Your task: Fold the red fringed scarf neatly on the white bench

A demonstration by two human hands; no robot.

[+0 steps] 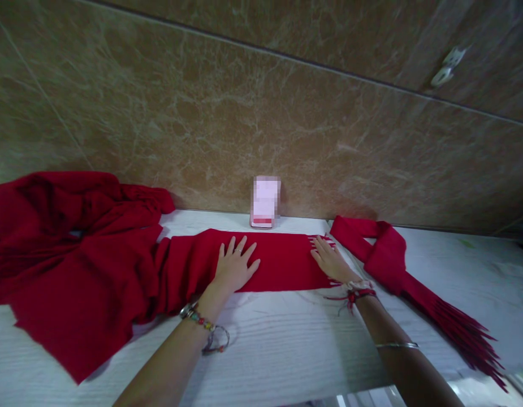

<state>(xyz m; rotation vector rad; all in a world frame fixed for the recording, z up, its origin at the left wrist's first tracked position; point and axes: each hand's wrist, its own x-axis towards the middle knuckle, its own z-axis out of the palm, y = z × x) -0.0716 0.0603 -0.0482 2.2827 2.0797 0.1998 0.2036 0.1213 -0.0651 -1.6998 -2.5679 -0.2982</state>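
Note:
A red scarf (pixel 278 257) lies flat across a white wood-grain table (pixel 286 345). Its left end runs into a big rumpled heap of red cloth (pixel 74 254). My left hand (pixel 234 263) lies flat on the middle of the scarf, fingers spread, a ring on one finger. My right hand (pixel 329 260) rests palm down on the scarf's fringed right end, fingers stretched out. Both wrists wear bracelets. Neither hand grips anything.
A second red scarf (pixel 388 254), tied in a loose knot, lies to the right, its fringe (pixel 469 339) reaching the table's front edge. A small pink and white box (pixel 264 202) leans against the brown marble wall (pixel 261 113) behind the scarf.

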